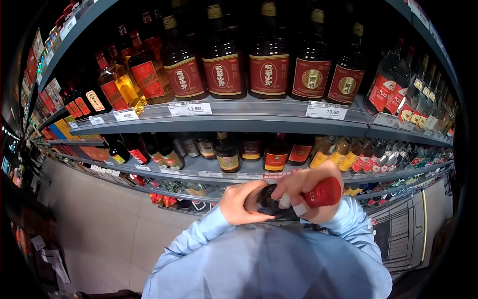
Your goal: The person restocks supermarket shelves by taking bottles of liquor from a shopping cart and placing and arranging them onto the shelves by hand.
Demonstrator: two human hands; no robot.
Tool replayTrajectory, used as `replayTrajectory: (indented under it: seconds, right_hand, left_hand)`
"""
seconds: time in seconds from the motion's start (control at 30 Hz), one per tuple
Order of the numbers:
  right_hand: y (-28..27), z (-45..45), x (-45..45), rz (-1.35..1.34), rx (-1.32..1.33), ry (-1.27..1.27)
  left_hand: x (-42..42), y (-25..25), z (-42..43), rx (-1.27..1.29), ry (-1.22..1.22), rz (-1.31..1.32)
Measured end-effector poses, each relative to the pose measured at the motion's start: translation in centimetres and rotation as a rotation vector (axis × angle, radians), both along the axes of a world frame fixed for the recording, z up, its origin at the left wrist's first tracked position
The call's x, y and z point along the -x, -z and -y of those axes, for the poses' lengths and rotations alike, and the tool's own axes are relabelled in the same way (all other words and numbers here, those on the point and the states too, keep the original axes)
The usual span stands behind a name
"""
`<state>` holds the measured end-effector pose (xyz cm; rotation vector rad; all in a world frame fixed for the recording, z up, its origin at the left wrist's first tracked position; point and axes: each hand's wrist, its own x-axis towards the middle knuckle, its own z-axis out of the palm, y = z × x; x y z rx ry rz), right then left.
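Note:
A dark bottle (pixel 267 200) with a red cap (pixel 324 193) is held tilted in front of my chest, its cap end toward the right. My left hand (pixel 239 203) is wrapped round the body of the bottle. Closed around its neck, just below the cap, is my right hand (pixel 318 174). Small white patches show on or between the right fingers; I cannot tell what they are. The bottle's label is mostly hidden by the hands.
Ahead, an upper shelf (pixel 239 119) carries several large dark bottles (pixel 269 70) with red labels above price tags (pixel 190 109). Lower shelves hold smaller bottles (pixel 228 154). A wire shopping cart (pixel 398 239) stands at the right. Tiled floor (pixel 109 219) lies at the left.

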<state>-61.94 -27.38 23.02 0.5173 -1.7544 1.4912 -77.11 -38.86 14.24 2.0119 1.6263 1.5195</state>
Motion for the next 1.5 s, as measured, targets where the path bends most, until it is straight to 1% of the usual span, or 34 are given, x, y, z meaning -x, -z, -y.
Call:
replayTrajectory:
  seconds: [0.03,0.13,0.17,0.2,0.3,0.33,0.43,0.47,0.5,0.57,0.6,0.7,0.73,0.8,0.87,0.9,0.93,0.97,1.03,1.1,1.17,1.3,1.5]
  right_hand:
    - [-0.1,-0.2,-0.2,-0.04,0.016,-0.009]
    - [-1.7,-1.8,-1.5,0.029,-0.195,-0.003]
    - [-1.6,-2.1,-1.8,0.011,-0.243,0.017]
    - [-1.7,-2.4,-2.2,0.018,-0.317,0.055]
    - [0.6,-2.2,-1.7,-0.194,-0.143,0.108]
    - [0.2,-2.8,-1.8,-0.186,-0.276,0.091]
    - [1.4,-2.7,-1.8,-0.23,-0.242,0.174]
    - [1.1,-3.0,-1.8,-0.208,-0.34,0.162]
    - [1.2,-3.1,-1.6,-0.208,-0.357,0.141]
    - [1.4,-2.9,-1.1,-0.214,-0.399,0.111]
    - [2.0,-2.3,-0.4,-0.259,-0.338,0.126]
    - [2.2,-1.9,1.0,-0.192,-0.526,0.072]
    - [2.3,-1.6,1.7,-0.188,-0.58,0.036]
    - [3.6,-0.4,3.0,-0.212,-0.717,0.088]
    - [5.0,0.4,4.9,-0.244,-0.833,0.139]
    - [5.6,0.5,5.8,-0.233,-0.839,0.134]
    - [6.6,0.6,6.6,-0.189,-0.822,0.174]
    - [7.7,0.5,7.3,-0.146,-0.804,0.215]
    - [9.6,0.3,8.7,-0.104,-0.77,0.256]
    - [10.0,0.4,9.6,-0.101,-0.818,0.293]
    - [11.7,-0.1,10.5,-0.165,-0.816,0.341]
    - [13.7,-1.1,11.0,-0.119,-0.735,0.431]
    - [15.1,-2.6,11.0,-0.131,-0.751,0.438]
  left_hand:
    - [0.1,-0.1,-0.6,-0.034,0.022,-0.025]
    - [0.4,-0.2,-2.2,-0.121,0.064,-0.126]
    - [0.4,-0.2,-2.6,-0.144,0.073,-0.162]
    - [0.4,-0.2,-2.9,-0.127,0.088,-0.179]
    - [-0.1,0.9,-4.2,-0.232,0.091,-0.154]
    - [-0.1,1.0,-4.5,-0.212,0.096,-0.184]
    - [-0.4,1.6,-5.1,-0.189,0.066,-0.16]
    - [-0.5,2.1,-5.3,-0.238,0.06,-0.122]
    - [-0.4,2.2,-5.1,-0.16,0.054,-0.11]
    - [0.1,3.5,-5.3,-0.223,0.043,-0.153]
    - [0.5,3.9,-5.1,-0.225,0.034,-0.13]
    - [2.0,5.3,-4.7,-0.2,0.017,-0.071]
    - [2.7,5.8,-4.8,-0.23,0.005,-0.07]
    - [4.1,7.2,-4.8,-0.257,-0.012,-0.024]
    - [5.0,8.2,-4.7,-0.182,-0.053,0.086]
    - [5.4,9.0,-4.8,-0.156,-0.067,0.154]
    - [5.4,8.8,-4.5,-0.126,-0.087,0.213]
    - [6.1,10.4,-4.7,-0.065,-0.067,0.268]
    - [6.5,11.0,-4.3,0.035,-0.061,0.371]
    - [7.5,12.7,-4.5,0.046,0.026,0.469]
    - [8.0,14.0,-4.8,0.012,0.029,0.472]
    - [7.2,14.0,-5.1,0.054,-0.015,0.511]
    - [6.7,15.5,-6.5,0.089,-0.115,0.573]
